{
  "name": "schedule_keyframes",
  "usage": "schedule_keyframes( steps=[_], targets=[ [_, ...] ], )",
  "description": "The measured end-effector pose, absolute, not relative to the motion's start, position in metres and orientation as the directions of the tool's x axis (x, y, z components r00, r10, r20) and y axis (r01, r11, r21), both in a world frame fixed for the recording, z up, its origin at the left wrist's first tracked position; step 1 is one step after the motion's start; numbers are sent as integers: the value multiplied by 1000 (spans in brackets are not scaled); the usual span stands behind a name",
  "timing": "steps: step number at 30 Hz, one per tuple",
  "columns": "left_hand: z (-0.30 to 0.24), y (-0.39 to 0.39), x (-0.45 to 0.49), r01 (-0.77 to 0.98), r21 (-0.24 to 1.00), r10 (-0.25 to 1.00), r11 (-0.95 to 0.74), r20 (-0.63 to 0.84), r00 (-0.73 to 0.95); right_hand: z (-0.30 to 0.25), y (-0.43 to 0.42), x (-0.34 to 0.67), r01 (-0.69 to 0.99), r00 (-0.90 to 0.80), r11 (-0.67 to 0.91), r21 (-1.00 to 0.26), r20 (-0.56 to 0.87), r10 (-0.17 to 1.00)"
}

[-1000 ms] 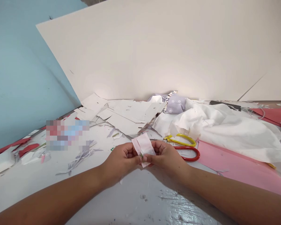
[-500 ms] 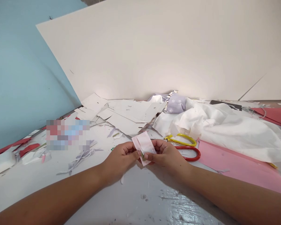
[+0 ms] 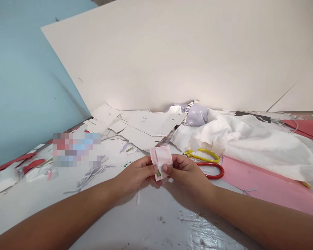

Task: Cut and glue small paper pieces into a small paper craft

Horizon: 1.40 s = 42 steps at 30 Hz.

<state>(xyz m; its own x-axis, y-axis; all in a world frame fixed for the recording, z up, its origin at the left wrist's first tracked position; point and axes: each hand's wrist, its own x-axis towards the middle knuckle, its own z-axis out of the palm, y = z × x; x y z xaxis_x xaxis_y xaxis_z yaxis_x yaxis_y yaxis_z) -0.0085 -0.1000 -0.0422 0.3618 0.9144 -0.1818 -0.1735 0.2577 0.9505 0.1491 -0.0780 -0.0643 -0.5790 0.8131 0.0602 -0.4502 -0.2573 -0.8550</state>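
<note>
Both hands meet low over the white tabletop and pinch one small folded piece of pale pink paper. My left hand grips its left edge with thumb and fingers closed. My right hand pinches its right side, thumb on the front. The paper stands nearly upright between the fingertips, with a small green speck at its lower edge. Just right of my right hand lie scissors with a red handle and a yellow handle.
A large white board leans at the back against a blue wall. White paper offcuts lie behind the hands. Crumpled white cloth and a pink sheet fill the right side. Paper scraps lie on the left.
The pink paper has been turned more upright and lifted slightly between the fingertips. Both hands have stayed in nearly the same place.
</note>
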Motion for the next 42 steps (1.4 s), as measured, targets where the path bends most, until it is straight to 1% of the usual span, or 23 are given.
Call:
schedule_keyframes(
  steps=[3,6,13,23,34,42],
  targets=[
    [-42,-100,-9,-113,962,893,250,-184,412,-61,-81,147,-487,-601,-251,-837,112,791],
    [-43,-100,-11,-76,963,886,259,-206,415,-62,-82,147,-515,-609,-273,-812,123,784],
    [-43,-100,-10,-92,957,887,275,-215,409,-65,-81,147,-518,-623,-307,-798,106,775],
    [-42,-100,-9,-105,953,884,283,-217,415,-68,-78,148,-491,-614,-237,-838,141,777],
    [-43,-101,-8,-128,952,880,280,-200,431,-64,-77,151,-337,-548,-156,-929,59,834],
    [-42,-102,-5,-134,956,898,260,-188,397,-69,-76,151,-316,-545,-150,-937,49,837]
  ],
)
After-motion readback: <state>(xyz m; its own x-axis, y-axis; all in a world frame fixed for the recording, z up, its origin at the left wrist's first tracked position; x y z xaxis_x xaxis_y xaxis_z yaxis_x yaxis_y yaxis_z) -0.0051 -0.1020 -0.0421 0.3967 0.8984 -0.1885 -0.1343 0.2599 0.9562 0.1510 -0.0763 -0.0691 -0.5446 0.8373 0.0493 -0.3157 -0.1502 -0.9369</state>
